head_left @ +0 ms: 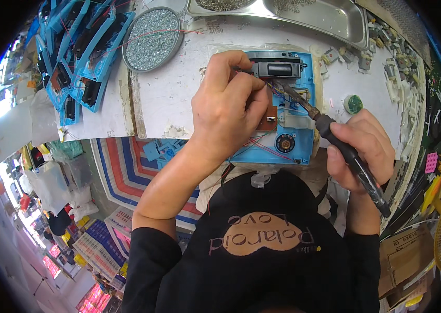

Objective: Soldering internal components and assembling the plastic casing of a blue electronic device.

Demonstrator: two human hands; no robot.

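Observation:
My right hand (pixel 364 148) is closed around the dark handle of a soldering iron (pixel 353 166). The iron's tip reaches up and left into a light-blue plastic housing (pixel 301 153) and comes close to my left fingertips, among thin coloured wires. Over the housing's left side, my left hand (pixel 228 101) is closed in a pinch; what sits between its fingers is hidden. Inside the housing are a black block (pixel 280 70) at the far end, a small brown circuit board (pixel 268 123), a round black part (pixel 285 143) and red wires (pixel 266 147).
Several similar blue housings (pixel 98 78) are piled at the left. A round dish (pixel 152 39) of small metal pieces and a metal tray (pixel 324 21) holding springs stand at the back. A small green-topped round thing (pixel 353 104) and scattered small plastic parts (pixel 395 86) lie to the right.

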